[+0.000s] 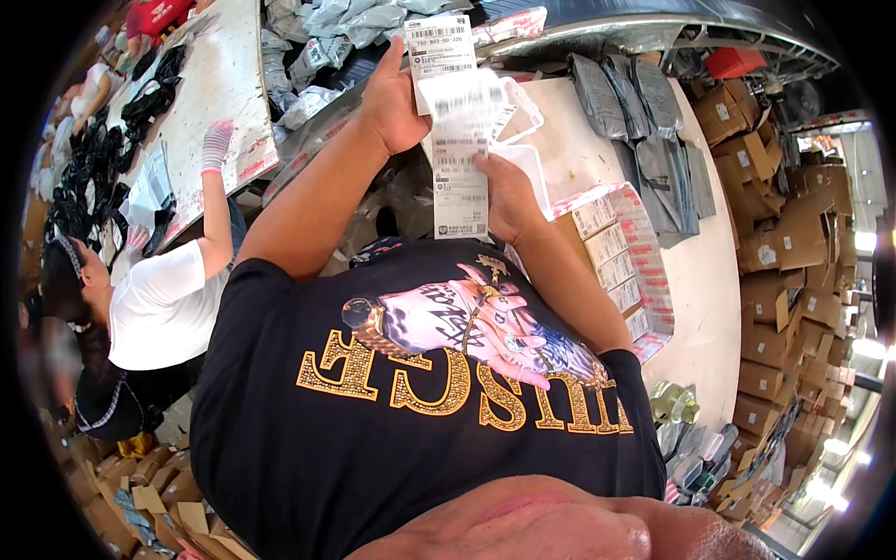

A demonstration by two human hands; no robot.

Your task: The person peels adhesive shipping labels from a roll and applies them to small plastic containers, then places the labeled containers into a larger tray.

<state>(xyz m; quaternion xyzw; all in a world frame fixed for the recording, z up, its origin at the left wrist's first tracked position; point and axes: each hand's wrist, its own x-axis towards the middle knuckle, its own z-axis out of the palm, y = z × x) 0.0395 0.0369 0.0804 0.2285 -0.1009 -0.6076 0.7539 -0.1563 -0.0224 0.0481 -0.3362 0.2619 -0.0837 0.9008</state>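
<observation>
A strip of white paper labels (pixel 460 192), printed with barcodes and writing, stretches between my hands. My left hand (pixel 397 105) supports its upper end from the left, thumb pointing upward along the edge. Lower down, my right hand (pixel 512 196) pinches the strip's right edge between thumb and fingers. The middle of the strip is bent and blurred by glare. Behind the labels, white plastic trays (pixel 537 175) are partly hidden. Near my right forearm stands an open box (pixel 647 280) edged with red-and-white tape, holding several stacks of labels.
Grey plastic mailer bags (pixel 661 168) lie on the pale worktable (pixel 707 301), with a clear bottle (pixel 673 404) at its near end. Wrapped parcels (pixel 322 52) heap up ahead. At left, a co-worker's gloved hand (pixel 218 140) is over another table (pixel 231 84). Cardboard boxes (pixel 791 245) are piled at right.
</observation>
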